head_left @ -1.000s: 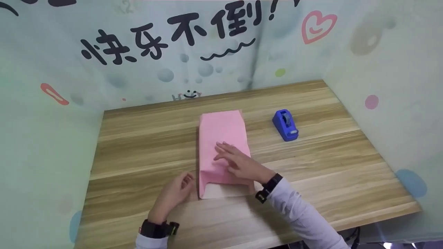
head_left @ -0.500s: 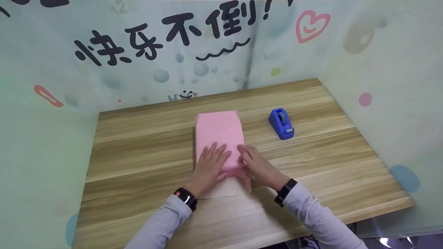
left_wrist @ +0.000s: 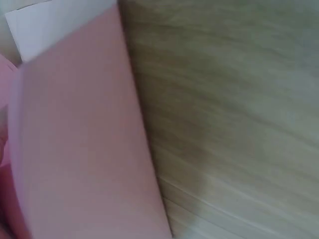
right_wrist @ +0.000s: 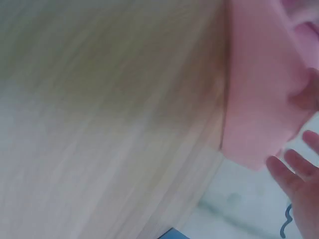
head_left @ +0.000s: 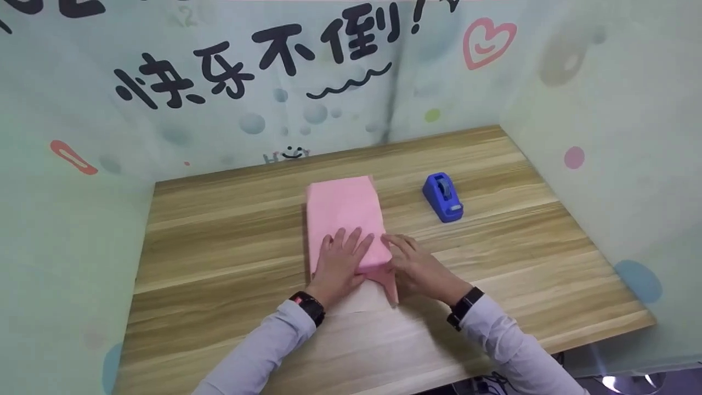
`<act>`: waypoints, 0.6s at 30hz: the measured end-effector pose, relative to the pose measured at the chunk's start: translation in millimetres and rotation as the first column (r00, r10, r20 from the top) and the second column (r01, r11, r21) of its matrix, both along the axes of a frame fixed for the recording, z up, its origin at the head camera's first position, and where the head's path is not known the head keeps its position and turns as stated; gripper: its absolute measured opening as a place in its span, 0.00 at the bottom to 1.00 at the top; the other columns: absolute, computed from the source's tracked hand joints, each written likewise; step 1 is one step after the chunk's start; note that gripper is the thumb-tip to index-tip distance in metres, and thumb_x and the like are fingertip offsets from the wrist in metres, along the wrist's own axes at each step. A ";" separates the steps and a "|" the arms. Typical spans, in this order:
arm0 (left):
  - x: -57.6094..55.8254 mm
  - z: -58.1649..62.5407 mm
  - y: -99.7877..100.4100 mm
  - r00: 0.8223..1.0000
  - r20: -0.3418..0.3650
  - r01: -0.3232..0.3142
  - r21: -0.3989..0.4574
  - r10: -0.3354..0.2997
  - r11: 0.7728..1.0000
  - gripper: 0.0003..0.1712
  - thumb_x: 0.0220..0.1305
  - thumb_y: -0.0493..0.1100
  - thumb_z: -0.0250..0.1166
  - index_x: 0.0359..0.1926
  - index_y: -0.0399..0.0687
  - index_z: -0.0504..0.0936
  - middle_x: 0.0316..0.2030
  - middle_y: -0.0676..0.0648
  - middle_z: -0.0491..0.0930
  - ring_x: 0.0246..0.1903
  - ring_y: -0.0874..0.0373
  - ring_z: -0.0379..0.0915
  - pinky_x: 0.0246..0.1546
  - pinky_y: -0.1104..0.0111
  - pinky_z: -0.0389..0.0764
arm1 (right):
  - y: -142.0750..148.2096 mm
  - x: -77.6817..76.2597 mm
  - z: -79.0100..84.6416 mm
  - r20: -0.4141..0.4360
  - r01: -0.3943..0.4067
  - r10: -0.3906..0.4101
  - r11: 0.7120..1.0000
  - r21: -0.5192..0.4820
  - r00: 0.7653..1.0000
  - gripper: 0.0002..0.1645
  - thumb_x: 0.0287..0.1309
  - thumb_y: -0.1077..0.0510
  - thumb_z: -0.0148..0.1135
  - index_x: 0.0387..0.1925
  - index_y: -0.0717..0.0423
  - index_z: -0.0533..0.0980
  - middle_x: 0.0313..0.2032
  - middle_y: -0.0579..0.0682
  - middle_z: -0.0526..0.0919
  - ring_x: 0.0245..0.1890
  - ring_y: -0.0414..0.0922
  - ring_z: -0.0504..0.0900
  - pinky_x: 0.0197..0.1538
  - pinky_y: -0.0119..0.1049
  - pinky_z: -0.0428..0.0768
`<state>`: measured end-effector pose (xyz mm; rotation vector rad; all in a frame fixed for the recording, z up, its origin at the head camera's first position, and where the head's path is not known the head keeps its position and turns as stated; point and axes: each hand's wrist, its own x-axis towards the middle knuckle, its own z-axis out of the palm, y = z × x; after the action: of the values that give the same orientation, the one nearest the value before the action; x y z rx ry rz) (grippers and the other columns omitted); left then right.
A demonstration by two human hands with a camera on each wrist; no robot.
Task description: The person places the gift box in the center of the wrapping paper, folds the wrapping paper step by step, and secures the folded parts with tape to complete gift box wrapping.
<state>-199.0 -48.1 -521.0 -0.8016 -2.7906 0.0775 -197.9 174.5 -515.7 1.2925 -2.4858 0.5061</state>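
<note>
While the pink-wrapped box [head_left: 343,206] lies mid-way across the wooden table [head_left: 230,241], your left hand [head_left: 339,269] rests on top, fingers spread! Your right hand [head_left: 425,271], fingers apart, touches its right side, just beside the loose pink flap [head_left: 390,289]. Farther right, well apart, sits your blue tape dispenser [head_left: 443,198].

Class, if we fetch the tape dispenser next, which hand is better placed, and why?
Probably the right hand: at the right edge of the pink parcel, it is nearer the tape dispenser. The left hand is farther off, its fingers spread on the parcel.
</note>
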 end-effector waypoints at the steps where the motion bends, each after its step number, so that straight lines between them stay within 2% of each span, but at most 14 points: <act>1: 0.5 0.0 2.1 1.000 0.006 -0.013 0.000 0.013 1.000 0.52 0.48 0.67 0.65 0.70 0.57 0.55 0.66 0.45 0.61 0.63 0.43 0.57 0.58 0.47 0.63 | -0.9 -0.9 -0.2 -0.020 -0.001 0.002 1.000 0.023 1.000 0.08 0.52 0.62 0.64 0.37 0.51 0.80 0.62 0.62 0.68 0.62 0.58 0.66 0.63 0.53 0.66; 5: 3.5 0.3 11.6 0.997 0.007 -0.080 -0.049 0.080 0.996 0.51 0.47 0.70 0.63 0.69 0.56 0.58 0.66 0.44 0.61 0.63 0.40 0.57 0.57 0.43 0.62 | -6.4 -4.1 -2.0 -0.029 -0.010 0.011 0.999 0.035 1.000 0.14 0.49 0.58 0.66 0.41 0.46 0.82 0.64 0.59 0.67 0.63 0.60 0.64 0.64 0.56 0.63; 10: 6.7 0.0 18.1 0.992 -0.007 -0.124 -0.096 0.124 0.988 0.50 0.49 0.71 0.60 0.68 0.54 0.59 0.66 0.43 0.61 0.62 0.38 0.57 0.56 0.42 0.63 | -13.4 -6.0 -8.7 0.004 -0.028 0.028 1.000 -0.014 1.000 0.16 0.51 0.62 0.64 0.42 0.42 0.81 0.65 0.58 0.64 0.65 0.59 0.62 0.65 0.56 0.62; 14: 8.2 10.8 18.8 0.984 0.110 -0.137 -0.034 0.140 0.990 0.49 0.48 0.67 0.62 0.68 0.53 0.59 0.67 0.43 0.59 0.64 0.39 0.54 0.58 0.41 0.60 | -18.2 -6.9 -14.5 -0.045 -0.034 0.031 0.997 -0.066 0.999 0.14 0.50 0.66 0.65 0.40 0.50 0.78 0.64 0.61 0.66 0.63 0.59 0.64 0.63 0.55 0.65; 16: 8.5 16.9 19.7 0.972 0.184 -0.151 0.014 0.146 0.988 0.50 0.46 0.68 0.62 0.68 0.52 0.59 0.68 0.43 0.57 0.65 0.39 0.52 0.59 0.40 0.58 | -20.9 -7.8 -15.5 -0.072 -0.018 0.011 0.996 -0.091 0.997 0.15 0.51 0.66 0.64 0.41 0.55 0.75 0.62 0.61 0.67 0.60 0.57 0.66 0.62 0.52 0.69; 18: 8.9 19.1 20.8 0.963 0.224 -0.164 0.042 0.150 0.986 0.52 0.46 0.71 0.61 0.68 0.52 0.58 0.69 0.42 0.56 0.66 0.39 0.50 0.60 0.40 0.57 | -23.3 -9.3 -15.5 -0.082 0.013 -0.022 0.994 -0.107 0.996 0.20 0.50 0.64 0.66 0.47 0.59 0.73 0.60 0.60 0.69 0.57 0.55 0.68 0.60 0.47 0.72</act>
<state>-190.0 -27.3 -501.8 -0.6063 -3.0454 -0.0722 -207.3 151.2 -531.2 1.2249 -2.3668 0.5607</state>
